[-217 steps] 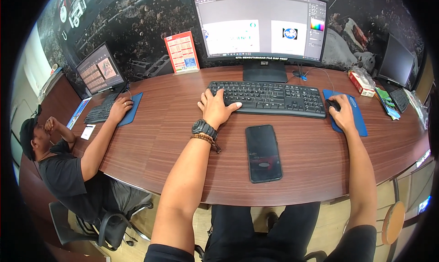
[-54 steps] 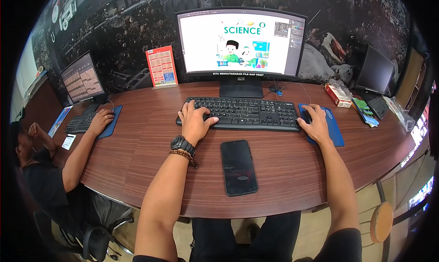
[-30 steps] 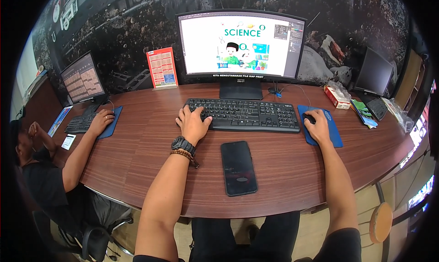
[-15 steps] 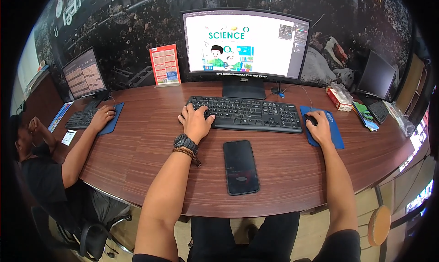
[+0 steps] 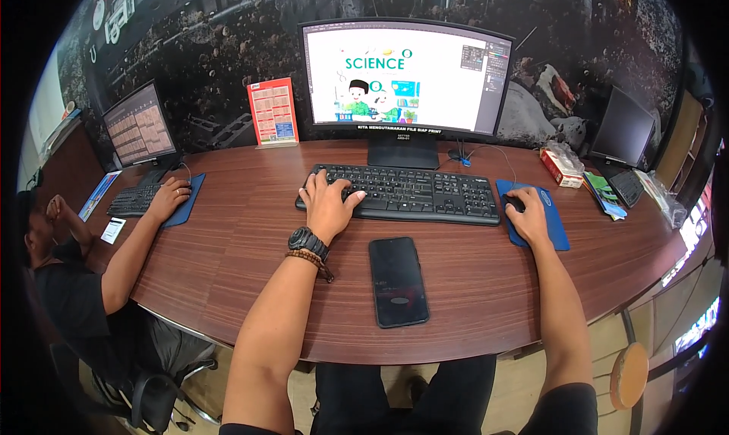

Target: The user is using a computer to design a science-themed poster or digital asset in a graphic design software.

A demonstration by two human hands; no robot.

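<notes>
My left hand (image 5: 328, 208) rests with fingers spread over the left end of a black keyboard (image 5: 414, 193), its thumb near the front row of keys. My right hand (image 5: 530, 215) is curled over a black mouse (image 5: 515, 204) on a blue mouse pad (image 5: 554, 226); the palm hides part of the mouse. Behind the keyboard stands a curved monitor (image 5: 440, 78), showing a white page with green lettering and cartoon figures in an editing program. A black smartphone (image 5: 399, 283) lies face up on the desk between my forearms.
On the left, a co-worker's hand (image 5: 168, 199) is on another mouse pad (image 5: 190, 201) beside a keyboard and monitor (image 5: 142, 127). A red desk calendar (image 5: 273, 112) stands by my monitor. Right lie a red-and-white box (image 5: 562, 167), leaflets (image 5: 604, 196) and a dark monitor (image 5: 623, 127).
The left cartoon figure on the screen now appears larger and higher. My left thumb reaches slightly further right. My right hand stays on the mouse, and the whole view has shifted slightly.
</notes>
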